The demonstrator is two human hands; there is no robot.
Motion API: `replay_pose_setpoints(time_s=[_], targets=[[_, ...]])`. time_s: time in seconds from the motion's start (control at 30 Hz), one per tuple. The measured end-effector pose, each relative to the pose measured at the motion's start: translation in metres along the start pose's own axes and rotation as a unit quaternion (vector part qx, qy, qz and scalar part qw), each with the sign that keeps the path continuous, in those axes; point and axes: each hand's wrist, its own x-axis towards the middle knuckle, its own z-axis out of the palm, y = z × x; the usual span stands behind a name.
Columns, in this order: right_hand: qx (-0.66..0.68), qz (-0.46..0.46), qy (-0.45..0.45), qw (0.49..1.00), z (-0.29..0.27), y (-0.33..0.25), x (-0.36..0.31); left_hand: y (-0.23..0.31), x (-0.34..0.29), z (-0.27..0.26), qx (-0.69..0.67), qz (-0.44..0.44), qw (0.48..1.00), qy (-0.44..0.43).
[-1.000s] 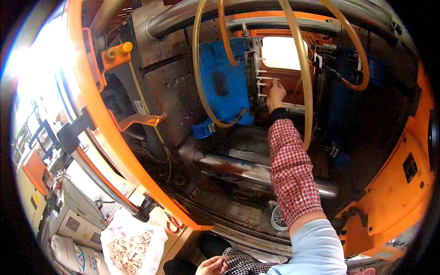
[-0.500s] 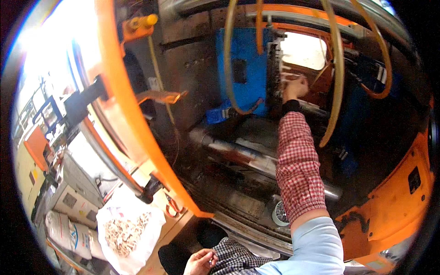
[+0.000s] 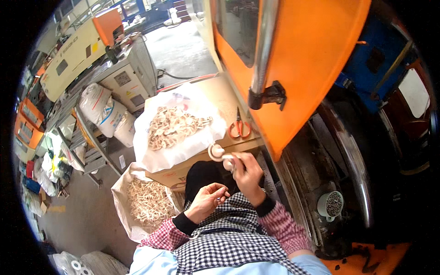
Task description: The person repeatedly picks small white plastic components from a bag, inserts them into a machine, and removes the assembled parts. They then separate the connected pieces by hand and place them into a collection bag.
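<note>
My right hand (image 3: pixel 247 173) is closed on a beige moulded plastic piece (image 3: pixel 216 152) with rounded, ring-like parts, which sticks out past the fingertips to the left. My left hand (image 3: pixel 208 202) is held in front of the checked apron, thumb and fingers curled together; whatever may be between them is too small to make out. Just beyond the hands, a white bag (image 3: pixel 153 158) full of similar beige pieces (image 3: pixel 173 127) lies open on a cardboard box (image 3: pixel 231 98). Scissors with red-orange handles (image 3: pixel 239 129) rest on the box, right of the bag.
Below the box stands a sack (image 3: pixel 120 190) of thin beige plastic scraps (image 3: pixel 149 201). An orange machine door (image 3: pixel 311 68) with a metal bar rises to the right. A pale cup of small granules (image 3: pixel 331 205) sits on the machine's ledge. Filled white sacks (image 3: pixel 98 107) stand at left.
My right hand has come out of the machine and now holds the beige piece near my left hand. The view has swung left, toward the bag and box.
</note>
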Motion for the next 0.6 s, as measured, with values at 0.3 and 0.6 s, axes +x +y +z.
replay_pose_setpoints(time_s=[0.3, 0.6], targets=[[-0.062, 0.01, -0.118, 0.991, 0.133, 0.105, 0.021, 0.01, 0.004, -0.029, -0.033, 0.085, 0.991, 0.095], [-0.012, 0.124, -0.207, 0.97, -0.055, -0.034, -0.002, 0.013, 0.02, 0.044, -0.035, 0.02, 0.998, -0.042]])
